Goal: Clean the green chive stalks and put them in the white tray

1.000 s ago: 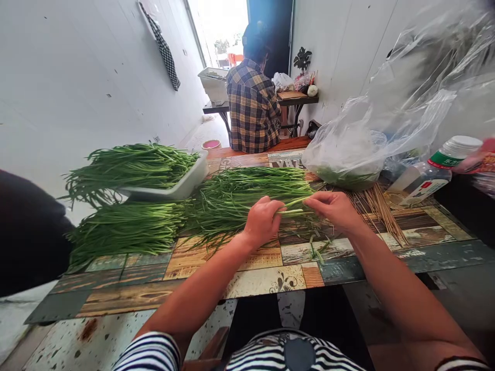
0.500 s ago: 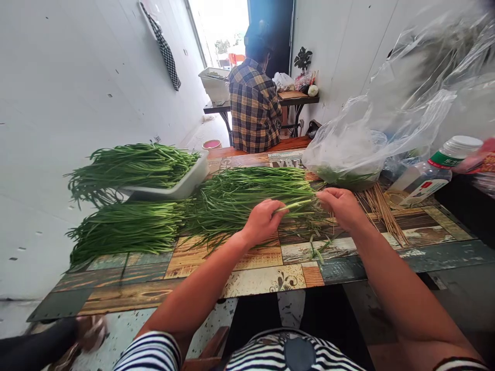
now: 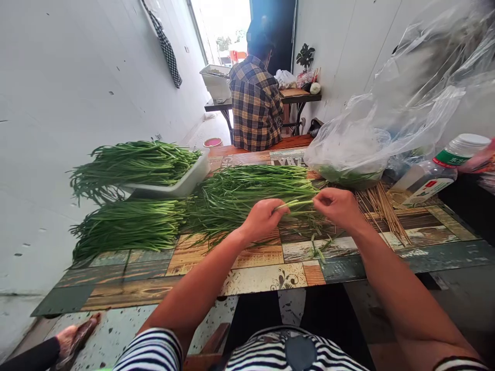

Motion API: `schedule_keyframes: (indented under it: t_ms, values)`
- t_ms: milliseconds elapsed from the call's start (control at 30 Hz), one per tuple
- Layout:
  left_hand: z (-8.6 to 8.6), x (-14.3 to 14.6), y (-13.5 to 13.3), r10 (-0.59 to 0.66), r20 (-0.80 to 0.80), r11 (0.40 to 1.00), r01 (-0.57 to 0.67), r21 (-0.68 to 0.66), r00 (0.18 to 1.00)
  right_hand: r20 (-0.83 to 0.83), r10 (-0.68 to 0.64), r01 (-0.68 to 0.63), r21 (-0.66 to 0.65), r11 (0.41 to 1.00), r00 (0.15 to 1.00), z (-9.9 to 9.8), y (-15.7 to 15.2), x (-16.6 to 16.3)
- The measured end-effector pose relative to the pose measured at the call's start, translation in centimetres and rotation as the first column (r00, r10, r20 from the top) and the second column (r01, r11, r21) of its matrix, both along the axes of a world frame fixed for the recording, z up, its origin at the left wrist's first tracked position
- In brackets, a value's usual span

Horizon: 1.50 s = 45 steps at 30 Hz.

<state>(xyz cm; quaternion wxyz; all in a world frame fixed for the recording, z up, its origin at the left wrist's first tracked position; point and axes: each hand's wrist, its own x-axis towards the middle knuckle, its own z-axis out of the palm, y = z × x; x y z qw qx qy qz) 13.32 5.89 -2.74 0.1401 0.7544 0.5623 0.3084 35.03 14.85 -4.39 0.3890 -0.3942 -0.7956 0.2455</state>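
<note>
A few garlic chive stalks [image 3: 297, 203] stretch between my two hands above the table. My left hand [image 3: 263, 217] is closed around them, their pale stems poking out to the right. At the stem ends, my right hand [image 3: 338, 207] pinches with thumb and forefinger; the fingertips hide exactly what they grip. Just behind the hands lies a loose heap of garlic chives [image 3: 247, 188], stems to the right. Further left is a neater bundle of chives [image 3: 131, 224], and behind it more chives [image 3: 143, 162] fill a white tray [image 3: 197, 175]. Torn leaf scraps [image 3: 319, 251] lie below my right hand.
Thin wooden skewers [image 3: 389, 219] lie right of my right hand. Behind them stand a clear plastic bag [image 3: 348, 141] with greens and a plastic bottle [image 3: 436, 175]. A person in a plaid shirt [image 3: 255, 103] sits beyond the table. Someone's foot [image 3: 77, 335] shows lower left.
My right hand has shifted slightly left along the stalks, closer to my left hand, which keeps its hold. The other person's foot at lower left has moved.
</note>
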Motion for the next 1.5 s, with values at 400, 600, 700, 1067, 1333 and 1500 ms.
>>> schedule_keyframes:
  t_ms: [400,600,700,1067,1333,1500]
  values:
    - [-0.1,-0.3,0.2,0.018,0.116,1.0,-0.017,-0.013,0.993,-0.251,0.234,-0.287,-0.204,0.936,0.939,0.8,-2.0,-2.4]
    - [0.5,-0.2,0.0,-0.035,0.072,0.999,0.036,-0.013,0.997,-0.267,0.069,-0.122,-0.188,0.975,0.961,-0.5,-0.4,-1.2]
    - [0.6,-0.4,0.0,-0.015,0.103,1.0,0.012,0.022,0.995,-0.288,-0.046,-0.009,-0.188,0.982,0.957,0.3,0.0,-0.1]
    - [0.3,-0.3,0.0,-0.024,0.117,1.0,0.025,-0.011,0.993,-0.311,0.13,-0.198,-0.195,0.961,0.941,0.4,-2.0,-2.6]
    - [0.2,-0.2,0.1,-0.046,0.102,0.999,0.048,-0.016,0.994,-0.437,0.07,-0.218,-0.299,0.929,0.897,-0.2,-2.2,-3.0]
    - [0.5,-0.1,-0.1,-0.043,0.106,0.997,0.049,-0.055,0.993,-0.431,0.026,-0.18,-0.322,0.93,0.902,0.1,-2.4,-3.1]
